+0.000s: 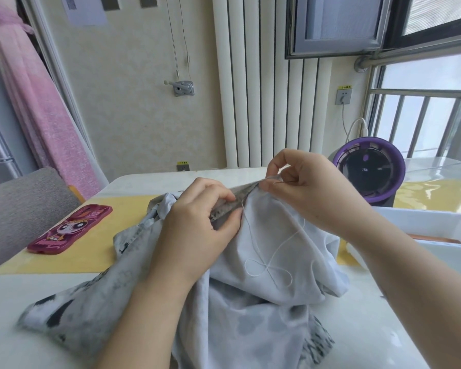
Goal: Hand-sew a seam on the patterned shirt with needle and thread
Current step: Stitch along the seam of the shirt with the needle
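Observation:
The pale grey patterned shirt [272,302] lies bunched inside out on the white table [16,339]. My left hand [197,225] pinches the folded seam edge between thumb and fingers. Just right of it, my right hand [306,187] pinches the thin needle [277,182] at the raised end of the same seam; most of the needle is hidden by my fingers. White thread [266,265] runs down from the seam and lies in loose loops on the cloth.
A pink cartoon phone case [69,230] lies on a yellow mat [96,251] at the left. A purple round fan [370,171] stands at the back right, and a white tray [434,230] sits at the right. A grey chair [19,209] stands at the left edge.

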Motion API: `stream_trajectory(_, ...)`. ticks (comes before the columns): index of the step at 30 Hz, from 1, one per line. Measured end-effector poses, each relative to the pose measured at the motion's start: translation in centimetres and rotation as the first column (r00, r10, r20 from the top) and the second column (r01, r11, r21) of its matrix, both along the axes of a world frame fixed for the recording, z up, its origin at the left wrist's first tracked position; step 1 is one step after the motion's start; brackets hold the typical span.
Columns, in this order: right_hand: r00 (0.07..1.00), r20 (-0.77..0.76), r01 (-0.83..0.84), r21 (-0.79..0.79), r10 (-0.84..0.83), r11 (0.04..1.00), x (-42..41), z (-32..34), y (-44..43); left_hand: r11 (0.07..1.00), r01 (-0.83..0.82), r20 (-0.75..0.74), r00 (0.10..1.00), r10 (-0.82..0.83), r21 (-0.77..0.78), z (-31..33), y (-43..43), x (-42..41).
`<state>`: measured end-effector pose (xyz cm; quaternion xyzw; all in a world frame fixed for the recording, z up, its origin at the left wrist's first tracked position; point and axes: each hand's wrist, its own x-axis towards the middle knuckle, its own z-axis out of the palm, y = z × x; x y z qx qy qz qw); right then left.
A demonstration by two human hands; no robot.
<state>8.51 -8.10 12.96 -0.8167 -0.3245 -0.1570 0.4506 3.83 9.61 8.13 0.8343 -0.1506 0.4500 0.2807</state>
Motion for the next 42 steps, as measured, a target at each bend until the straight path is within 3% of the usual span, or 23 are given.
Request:
stream_trajectory(13,1.0,0.005,-0.004,-0.008,0.004,1.0,-0.1,0.1,-0.1,0.998,-0.044,0.035,0.998,0.045,-0.037,-0.1,0.0,0.2)
stream_trajectory(16,1.0,-0.003,0.008,-0.013,-0.008,1.0,0.0,0.1,-0.2,0.991,0.028,0.031,0.999,-0.024,-0.131,0.3,-0.1,0.0)
stream_trajectory(21,0.999,-0.032,0.014,-0.037,-0.016,0.999,0.1,0.0,-0.2,0.9,0.069,-0.148,0.978,-0.145,-0.43,0.6,-0.1,-0.4)
stream_trajectory(24,0.998,-0.054,0.019,-0.052,-0.021,0.998,0.2,-0.1,-0.2,0.874,0.068,-0.174,0.97,-0.171,-0.48,0.6,-0.1,-0.2)
stream_trajectory(27,0.996,-0.077,0.027,-0.093,-0.035,0.995,0.3,-0.3,-0.1,0.897,0.081,-0.262,0.941,-0.212,-0.434,0.5,-0.2,-0.1)
stream_trajectory(30,0.992,-0.125,0.007,-0.131,-0.023,0.991,0.3,-0.5,0.0,0.945,0.045,-0.32,0.935,-0.154,-0.323,0.1,-0.8,0.0)
stream_trajectory(35,0.987,-0.16,-0.032,-0.12,0.012,0.992,0.1,-0.5,0.2,0.934,-0.027,-0.314,0.945,-0.092,-0.355,-0.5,-1.9,0.4)
stream_trajectory(42,0.982,-0.185,-0.046,-0.101,0.027,0.994,0.2,-0.3,-0.1,0.922,0.039,-0.253,0.956,-0.146,-0.386,-0.5,-1.5,0.4)
